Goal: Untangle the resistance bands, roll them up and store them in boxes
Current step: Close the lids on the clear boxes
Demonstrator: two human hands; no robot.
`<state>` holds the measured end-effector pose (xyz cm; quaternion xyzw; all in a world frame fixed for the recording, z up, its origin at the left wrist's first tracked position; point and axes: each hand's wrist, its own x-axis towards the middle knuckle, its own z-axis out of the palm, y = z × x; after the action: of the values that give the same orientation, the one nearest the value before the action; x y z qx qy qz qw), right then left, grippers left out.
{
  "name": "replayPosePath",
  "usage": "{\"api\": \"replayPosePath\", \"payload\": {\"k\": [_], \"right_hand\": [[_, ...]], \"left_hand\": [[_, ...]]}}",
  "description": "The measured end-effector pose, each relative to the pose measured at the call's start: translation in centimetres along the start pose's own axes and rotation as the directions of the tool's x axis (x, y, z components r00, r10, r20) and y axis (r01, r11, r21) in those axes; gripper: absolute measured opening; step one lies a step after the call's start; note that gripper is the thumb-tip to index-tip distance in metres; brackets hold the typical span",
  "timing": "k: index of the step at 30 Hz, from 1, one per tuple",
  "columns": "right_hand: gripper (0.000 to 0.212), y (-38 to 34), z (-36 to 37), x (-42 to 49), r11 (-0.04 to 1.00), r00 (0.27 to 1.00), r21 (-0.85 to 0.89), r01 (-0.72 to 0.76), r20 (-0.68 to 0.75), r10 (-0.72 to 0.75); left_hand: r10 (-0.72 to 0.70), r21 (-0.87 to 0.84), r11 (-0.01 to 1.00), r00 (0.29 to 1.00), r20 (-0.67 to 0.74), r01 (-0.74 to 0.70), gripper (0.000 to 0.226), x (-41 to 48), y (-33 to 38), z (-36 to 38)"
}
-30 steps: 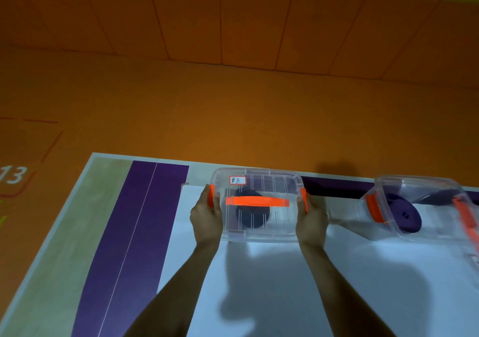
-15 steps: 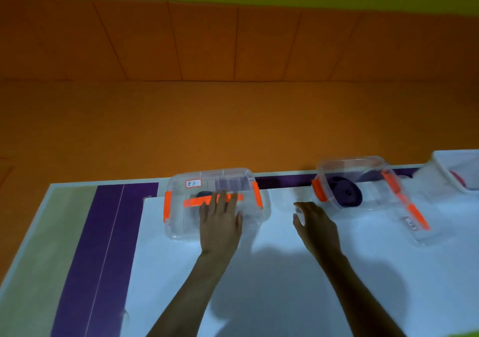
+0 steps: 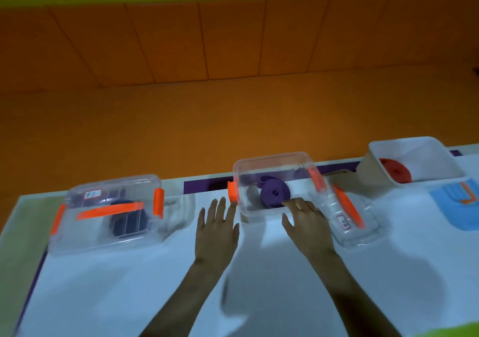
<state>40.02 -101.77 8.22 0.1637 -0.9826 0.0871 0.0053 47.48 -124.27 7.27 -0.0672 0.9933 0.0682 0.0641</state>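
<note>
A closed clear box (image 3: 108,207) with orange latches and handle sits at the left, a rolled black band (image 3: 128,224) inside. In the middle stands an open clear box (image 3: 274,165) holding a rolled purple band (image 3: 274,193). Its clear lid (image 3: 355,220) with an orange handle lies right of it. My left hand (image 3: 217,229) is flat and spread, fingertips by the open box's left orange latch. My right hand (image 3: 308,222) is spread at the box's front wall, fingers touching it. Both hands hold nothing.
A white open bin (image 3: 451,173) at the far right holds a rolled red band (image 3: 395,169). A blue sheet (image 3: 456,207) lies at the right edge. The white table (image 3: 129,298) meets an orange floor and wall beyond its far edge.
Both hands let go of the closed box with the black band and moved right to the open box with the purple band. The view swung right, bringing the white bin in.
</note>
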Motion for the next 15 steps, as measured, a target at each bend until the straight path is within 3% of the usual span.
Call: {"api": "replayPosePath", "payload": {"k": [6,10,15], "right_hand": [[0.034,12.0,0.5,0.7,0.966,0.99,0.22,-0.139,0.055,0.13],[0.037,18.0,1.8,1.4,0.893,0.953,0.335,-0.301,0.125,0.274],[0.056,23.0,4.5,2.2,0.877,0.898,0.253,-0.41,0.283,0.338]], "left_hand": [[-0.113,0.038,0.993,0.993,0.046,0.112,0.07,3.3,6.7,1.5],[-0.199,0.101,0.976,0.976,0.089,0.19,0.1,5.1,8.7,2.4],[-0.268,0.076,0.962,0.961,0.067,0.263,0.105,6.0,8.9,3.4]]}}
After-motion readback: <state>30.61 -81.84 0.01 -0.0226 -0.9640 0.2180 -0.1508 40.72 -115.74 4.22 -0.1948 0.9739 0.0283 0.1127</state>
